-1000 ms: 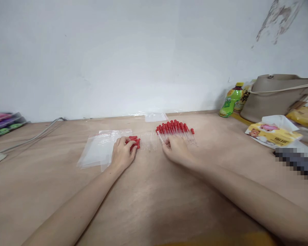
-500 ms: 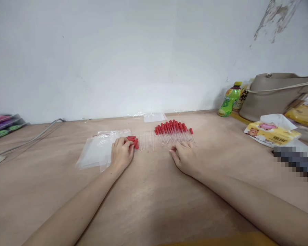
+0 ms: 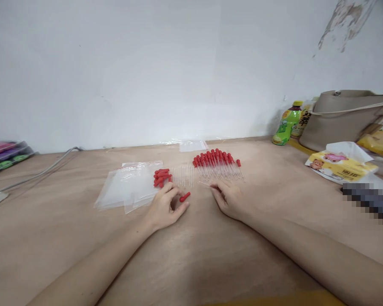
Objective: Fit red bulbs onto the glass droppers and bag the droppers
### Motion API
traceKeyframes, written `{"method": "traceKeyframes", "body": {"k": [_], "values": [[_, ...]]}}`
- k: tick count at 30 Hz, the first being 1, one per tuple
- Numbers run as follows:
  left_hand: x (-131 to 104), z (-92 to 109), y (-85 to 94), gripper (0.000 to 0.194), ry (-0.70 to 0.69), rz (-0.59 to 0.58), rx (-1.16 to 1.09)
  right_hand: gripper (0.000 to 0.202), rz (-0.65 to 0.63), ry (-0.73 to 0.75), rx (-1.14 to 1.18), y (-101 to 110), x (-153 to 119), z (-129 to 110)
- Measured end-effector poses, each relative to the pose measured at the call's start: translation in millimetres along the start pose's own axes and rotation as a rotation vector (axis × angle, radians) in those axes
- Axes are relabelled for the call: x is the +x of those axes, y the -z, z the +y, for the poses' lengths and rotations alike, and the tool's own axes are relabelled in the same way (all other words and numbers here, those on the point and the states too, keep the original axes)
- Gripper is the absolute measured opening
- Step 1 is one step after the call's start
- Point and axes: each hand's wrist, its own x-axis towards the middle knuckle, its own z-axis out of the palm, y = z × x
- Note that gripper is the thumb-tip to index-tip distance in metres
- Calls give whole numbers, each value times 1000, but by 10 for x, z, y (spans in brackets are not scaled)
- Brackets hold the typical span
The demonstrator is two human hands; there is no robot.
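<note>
A single red rubber bulb (image 3: 184,196) lies at the fingertips of my left hand (image 3: 168,206), whose thumb and fingers are apart around it. Behind that hand is a small heap of red bulbs (image 3: 161,176). Several thin clear tubes (image 3: 183,175) lie side by side to the right of the heap. My right hand (image 3: 227,197) is closed on a thin clear tube (image 3: 204,183) that points left from its fingertips. Just beyond my right hand, several clear tubes with red bulbs on their ends (image 3: 217,158) lie in a row.
Clear plastic bags (image 3: 127,185) lie left of the bulbs, another (image 3: 193,146) by the wall. A cable (image 3: 47,170) runs at the left. At the right are a green bottle (image 3: 287,123), a grey bag (image 3: 341,119) and a yellow tissue pack (image 3: 341,165).
My left hand has moved right and nearer from the red heap and its fingers have spread, with one bulb now beside them. A thin tube now shows at my right fingertips.
</note>
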Motion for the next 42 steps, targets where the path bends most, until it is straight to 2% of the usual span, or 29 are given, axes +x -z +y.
{"method": "traceKeyframes", "body": {"k": [6, 8, 11, 17, 26, 30, 38, 42], "values": [[52, -36, -140, 10, 172, -11, -124, 16, -89, -13, 6, 18, 1, -45], [43, -49, -154, 18, 186, 17, -166, 17, -118, -9, 6, 9, -1, -51], [33, -29, -137, 22, 153, 46, -162, 21, -110, 42, 11, -14, -5, -50], [52, 44, -97, 19, 84, 18, -222, 23, -133, 130, -1, -39, -12, -45], [18, 60, -125, 13, 158, -48, -335, 21, -150, 216, -24, -6, -9, -69], [11, 74, -132, 11, 144, -37, -318, 23, -150, 218, 18, 12, -5, -88], [21, 31, -132, 11, 134, 49, -276, 22, -63, 161, 54, 13, 3, -85], [21, 40, -118, 13, 71, 56, -277, 23, -78, 183, 30, -7, 1, -80]]}}
